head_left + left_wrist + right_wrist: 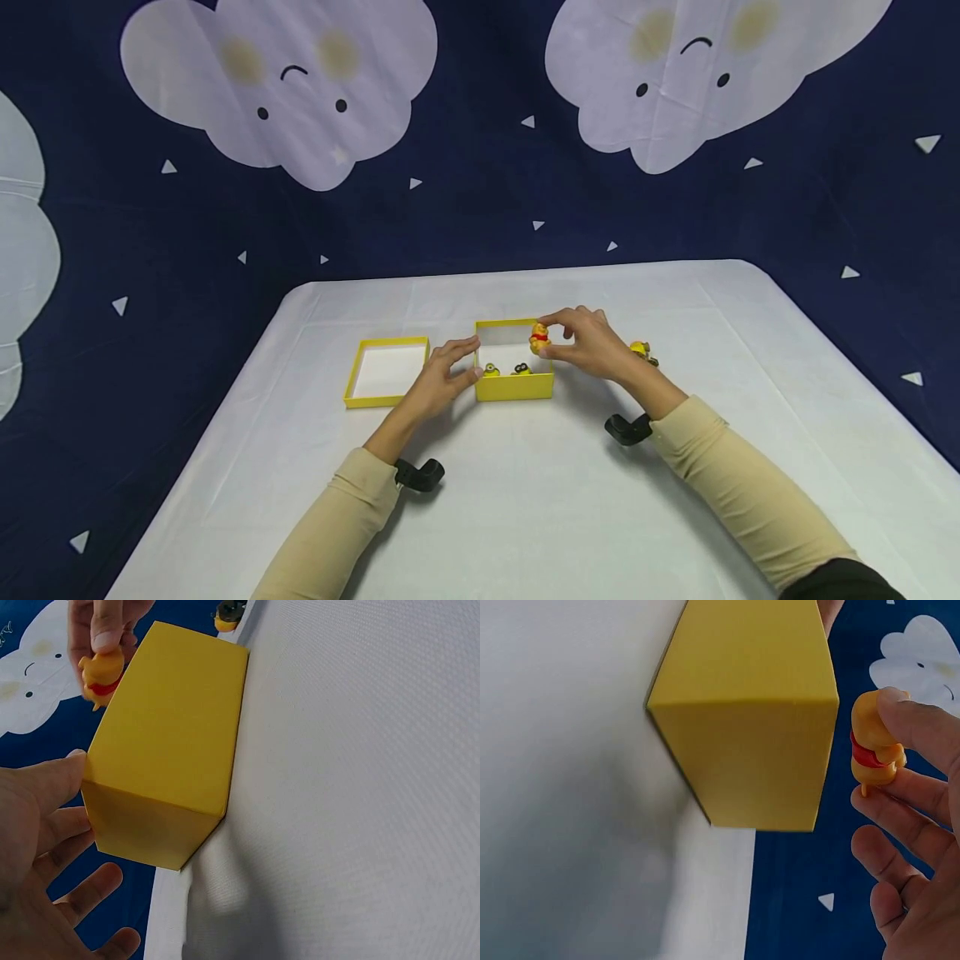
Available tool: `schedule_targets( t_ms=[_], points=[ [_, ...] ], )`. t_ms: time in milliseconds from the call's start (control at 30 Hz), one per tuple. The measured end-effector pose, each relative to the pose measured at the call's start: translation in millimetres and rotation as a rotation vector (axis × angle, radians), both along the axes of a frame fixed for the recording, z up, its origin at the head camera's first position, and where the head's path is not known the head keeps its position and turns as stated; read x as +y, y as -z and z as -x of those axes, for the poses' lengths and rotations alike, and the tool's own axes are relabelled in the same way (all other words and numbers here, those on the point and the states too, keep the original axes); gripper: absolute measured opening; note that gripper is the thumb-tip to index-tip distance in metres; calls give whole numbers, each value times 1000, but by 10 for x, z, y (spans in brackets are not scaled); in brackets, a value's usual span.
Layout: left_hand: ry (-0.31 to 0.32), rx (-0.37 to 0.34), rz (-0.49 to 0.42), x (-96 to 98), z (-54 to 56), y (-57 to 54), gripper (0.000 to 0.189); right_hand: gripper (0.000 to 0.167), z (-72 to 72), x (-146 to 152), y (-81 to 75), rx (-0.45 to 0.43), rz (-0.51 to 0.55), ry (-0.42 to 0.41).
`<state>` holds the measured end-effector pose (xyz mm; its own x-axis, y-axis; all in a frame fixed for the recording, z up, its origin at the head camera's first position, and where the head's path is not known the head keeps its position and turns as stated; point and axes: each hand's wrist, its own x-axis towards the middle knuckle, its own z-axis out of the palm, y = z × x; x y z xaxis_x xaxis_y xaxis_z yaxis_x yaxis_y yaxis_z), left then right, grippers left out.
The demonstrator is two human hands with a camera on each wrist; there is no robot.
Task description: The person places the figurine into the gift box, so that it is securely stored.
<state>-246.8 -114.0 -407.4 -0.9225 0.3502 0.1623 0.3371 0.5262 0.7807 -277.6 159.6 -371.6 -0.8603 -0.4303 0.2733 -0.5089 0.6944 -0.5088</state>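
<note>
My right hand (592, 343) pinches a small orange-yellow bear figurine (874, 739) in a red shirt between thumb and fingers. It holds the bear over the right side of an open yellow box (514, 387). Two small yellow goggled figurines, a left one (491, 370) and a right one (522, 368), show inside behind the front wall, their lower parts hidden. At the box's left side, my left hand (438, 382) touches the wall and rim with thumb and fingertips. Its other fingers are spread in the left wrist view.
A shallow yellow-edged lid (375, 406) with a white inside lies left of the box, partly behind my left hand. Beyond my right wrist, a small yellow and dark figurine (640, 348) lies on the white-covered table (510, 500). A dark blue cloud-print cloth (480, 208) surrounds the table.
</note>
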Motion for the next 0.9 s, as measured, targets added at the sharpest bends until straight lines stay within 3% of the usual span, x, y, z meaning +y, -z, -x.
schedule_targets(
  t_ms=[467, 900],
  points=[
    [-2, 9, -6, 1, -7, -18, 51, 50, 90, -267, 16, 1, 8, -27],
    [-7, -8, 0, 4, -2, -12, 51, 49, 192, -468, 66, -11, -64, 3]
  ],
)
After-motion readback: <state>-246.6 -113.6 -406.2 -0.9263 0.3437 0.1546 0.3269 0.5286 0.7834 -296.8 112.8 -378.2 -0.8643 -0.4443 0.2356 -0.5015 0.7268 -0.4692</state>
